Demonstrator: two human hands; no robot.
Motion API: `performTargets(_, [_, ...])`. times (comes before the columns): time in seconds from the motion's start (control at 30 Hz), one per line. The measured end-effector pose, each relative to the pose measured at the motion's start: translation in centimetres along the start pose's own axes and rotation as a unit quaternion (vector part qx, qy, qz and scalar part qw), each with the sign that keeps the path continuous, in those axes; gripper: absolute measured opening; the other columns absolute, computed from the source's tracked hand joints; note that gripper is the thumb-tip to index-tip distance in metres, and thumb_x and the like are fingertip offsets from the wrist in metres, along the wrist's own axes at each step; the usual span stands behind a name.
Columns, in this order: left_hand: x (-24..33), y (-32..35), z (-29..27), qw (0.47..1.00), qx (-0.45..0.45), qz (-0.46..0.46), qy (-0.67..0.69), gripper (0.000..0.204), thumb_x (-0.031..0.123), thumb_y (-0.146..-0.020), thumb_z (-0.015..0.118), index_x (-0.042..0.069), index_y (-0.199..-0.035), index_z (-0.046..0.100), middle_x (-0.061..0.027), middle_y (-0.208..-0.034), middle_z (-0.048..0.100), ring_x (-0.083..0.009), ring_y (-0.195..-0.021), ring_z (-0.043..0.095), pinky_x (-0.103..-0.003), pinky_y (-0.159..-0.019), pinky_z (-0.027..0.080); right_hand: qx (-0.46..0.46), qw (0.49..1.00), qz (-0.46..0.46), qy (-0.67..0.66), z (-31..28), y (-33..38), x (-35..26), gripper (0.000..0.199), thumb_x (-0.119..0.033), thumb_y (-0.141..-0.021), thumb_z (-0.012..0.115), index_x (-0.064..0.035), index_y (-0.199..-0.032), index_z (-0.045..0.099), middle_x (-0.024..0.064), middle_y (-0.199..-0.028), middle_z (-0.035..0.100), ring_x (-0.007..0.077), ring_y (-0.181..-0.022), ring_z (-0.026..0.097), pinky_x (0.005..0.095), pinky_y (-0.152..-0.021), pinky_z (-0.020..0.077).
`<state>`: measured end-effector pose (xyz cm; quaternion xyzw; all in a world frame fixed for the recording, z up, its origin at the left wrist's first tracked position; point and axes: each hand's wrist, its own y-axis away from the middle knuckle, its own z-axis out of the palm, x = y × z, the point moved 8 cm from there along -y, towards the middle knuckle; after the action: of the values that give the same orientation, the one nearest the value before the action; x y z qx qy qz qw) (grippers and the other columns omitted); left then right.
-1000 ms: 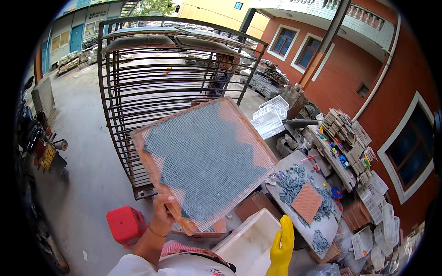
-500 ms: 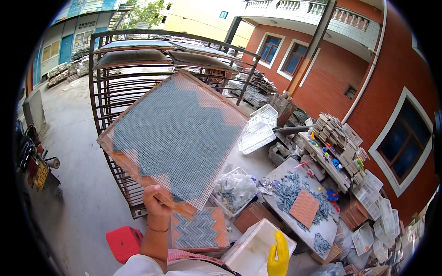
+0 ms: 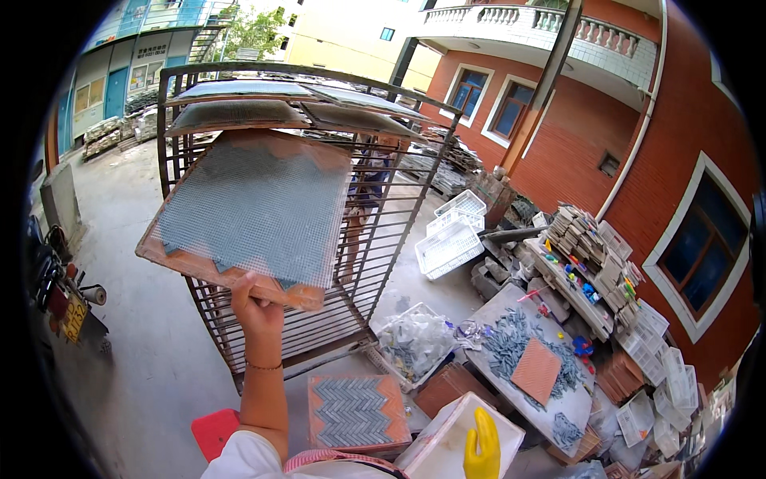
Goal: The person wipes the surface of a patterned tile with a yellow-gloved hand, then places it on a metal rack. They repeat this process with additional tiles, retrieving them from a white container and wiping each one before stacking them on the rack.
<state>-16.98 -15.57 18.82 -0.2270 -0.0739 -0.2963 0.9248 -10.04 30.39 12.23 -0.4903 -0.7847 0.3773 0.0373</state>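
My left hand grips the near edge of a terracotta-coloured board, the thumb on top. Grey mosaic tiles with a zigzag outline lie on this mosaic tile board under a fine white mesh. It is raised before a metal rack, its far edge just under the boards on the upper levels; whether it rests on the bars I cannot tell. In a yellow glove, my right hand is held up with fingers stretched, nothing in it, over a white foam box.
Below stands a herringbone tile board beside a red stool. Rightward, a work table carries loose grey tile pieces and a ridged orange board. White baskets lie beyond. A motorcycle stands at left; someone shows partly behind the bars.
My left hand has moved up and slightly left, carrying the mosaic tile board toward the rack. The board has turned and tipped flatter. The gloved right hand stays about where it was.
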Motion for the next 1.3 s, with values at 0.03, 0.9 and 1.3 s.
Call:
performTargets(0.03, [0.2,-1.1,0.3,1.0,0.006,0.015,0.019,0.03,0.012,-0.076,0.052,0.014,-0.051,0.037,0.0009,-0.046,0.035,-0.0092,-0.041,0.03,-0.024,-0.044,0.029,0.0,1.0,-0.001,0.003,-0.1,-0.2,-0.2,0.031,-0.002,-0.084,0.046,0.0053,-0.114,0.049,0.0194,-0.116,0.052,0.0331,-0.11,0.047,0.0375,-0.095,0.0352])
performTargets(0.9, [-1.9,-25.2,-2.0,0.977,0.136,0.159,-0.049,0.076,0.023,-0.072,0.072,0.009,-0.126,0.022,-0.0059,-0.107,0.046,-0.0142,-0.084,0.049,-0.024,-0.057,0.042,-0.038,0.999,0.002,-0.034,5.0,-1.1,-0.9,0.028,-0.003,-0.085,0.046,0.0028,-0.112,0.053,0.0167,-0.112,0.055,0.0312,-0.108,0.049,0.0372,-0.093,0.0366])
performTargets(1.3, [-1.6,-23.5,-3.2,0.991,0.069,0.09,-0.063,0.029,0.017,-0.076,0.068,0.011,-0.091,0.043,0.0035,-0.059,0.038,-0.005,-0.046,0.031,-0.019,-0.039,0.024,-0.114,0.992,0.009,-0.047,7.0,-0.2,0.6,0.028,-0.006,-0.087,0.046,0.0017,-0.113,0.053,0.0178,-0.112,0.055,0.032,-0.106,0.05,0.0371,-0.091,0.0379])
